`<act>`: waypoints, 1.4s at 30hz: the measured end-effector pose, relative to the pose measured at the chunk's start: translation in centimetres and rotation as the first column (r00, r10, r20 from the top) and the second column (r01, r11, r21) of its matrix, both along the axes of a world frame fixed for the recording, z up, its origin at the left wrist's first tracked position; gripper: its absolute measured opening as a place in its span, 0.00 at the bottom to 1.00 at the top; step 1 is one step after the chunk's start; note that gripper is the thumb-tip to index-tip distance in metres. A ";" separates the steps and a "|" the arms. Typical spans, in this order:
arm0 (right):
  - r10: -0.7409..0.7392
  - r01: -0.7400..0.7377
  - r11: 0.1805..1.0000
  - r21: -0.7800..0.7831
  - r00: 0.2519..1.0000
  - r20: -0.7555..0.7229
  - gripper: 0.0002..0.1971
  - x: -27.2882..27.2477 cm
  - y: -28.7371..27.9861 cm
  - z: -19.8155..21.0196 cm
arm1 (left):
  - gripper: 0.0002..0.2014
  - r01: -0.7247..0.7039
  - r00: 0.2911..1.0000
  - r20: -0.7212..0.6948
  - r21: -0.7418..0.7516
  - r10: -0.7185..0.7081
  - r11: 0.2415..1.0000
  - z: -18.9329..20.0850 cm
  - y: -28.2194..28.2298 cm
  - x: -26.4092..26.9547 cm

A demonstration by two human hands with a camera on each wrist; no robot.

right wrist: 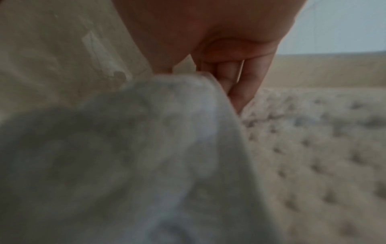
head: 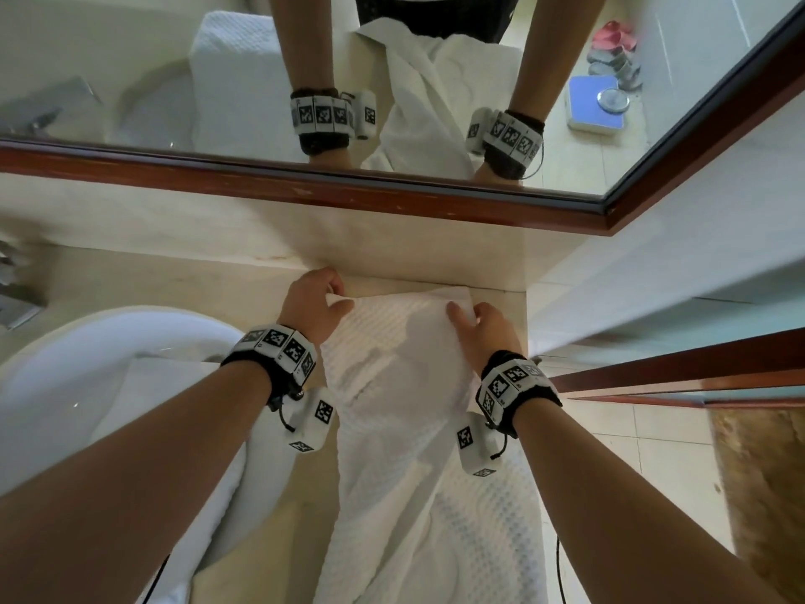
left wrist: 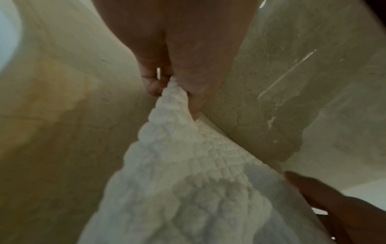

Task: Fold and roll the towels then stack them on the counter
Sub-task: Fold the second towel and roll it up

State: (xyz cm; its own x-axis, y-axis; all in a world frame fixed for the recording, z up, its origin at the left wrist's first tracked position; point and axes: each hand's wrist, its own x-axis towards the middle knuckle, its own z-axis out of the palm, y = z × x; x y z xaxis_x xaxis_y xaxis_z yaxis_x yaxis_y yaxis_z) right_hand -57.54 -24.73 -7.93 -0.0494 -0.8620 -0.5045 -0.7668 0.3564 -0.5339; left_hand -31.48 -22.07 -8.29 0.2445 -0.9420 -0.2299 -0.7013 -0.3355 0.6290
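A long white waffle-weave towel [head: 405, 411] lies lengthwise on the beige counter [head: 183, 272], its near end hanging over the front edge. My left hand [head: 320, 298] pinches the towel's far left corner between thumb and fingers; the left wrist view shows that corner of the towel [left wrist: 177, 148] bunched in the left hand [left wrist: 171, 82]. My right hand [head: 477, 322] pinches the far right corner, and the right wrist view shows the towel [right wrist: 146, 140] held by the curled fingers [right wrist: 234, 79]. Both corners sit near the backsplash.
A white basin [head: 87, 364] lies left of the towel, with another folded white towel [head: 143, 411] draped on its rim. A wood-framed mirror [head: 392, 180] runs along the back. A wall [head: 653, 263] bounds the counter on the right, with floor tiles [head: 631, 451] below.
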 end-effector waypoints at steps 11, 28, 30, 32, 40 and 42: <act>-0.031 0.038 0.997 -0.073 0.996 0.088 0.17 0.2 -1.8 -1.3 | 0.35 -0.128 0.987 0.112 0.115 0.115 0.985 1.2 4.5 -1.3; -0.185 0.159 0.950 0.268 0.980 0.073 0.27 -1.7 9.7 2.6 | 0.20 -0.018 0.964 0.261 0.235 -0.045 0.972 2.8 3.6 -3.5; -0.159 0.114 0.945 0.305 0.979 0.127 0.20 -1.0 12.0 3.0 | 0.19 0.026 0.937 0.337 0.183 -0.088 0.983 2.9 3.1 -3.4; -0.106 0.076 0.960 0.269 0.990 0.098 0.18 0.1 13.3 3.0 | 0.18 0.025 0.945 0.320 0.146 -0.071 0.989 2.5 3.5 -3.3; 0.019 0.017 0.953 0.302 0.993 -0.115 0.33 4.2 13.6 2.8 | 0.18 -0.206 0.979 0.070 0.296 0.194 0.933 1.2 8.9 -3.3; 0.052 -0.004 0.954 0.299 0.987 -0.151 0.30 4.6 13.9 3.5 | 0.19 -0.238 0.967 -0.009 0.332 0.256 0.913 1.4 10.2 -3.5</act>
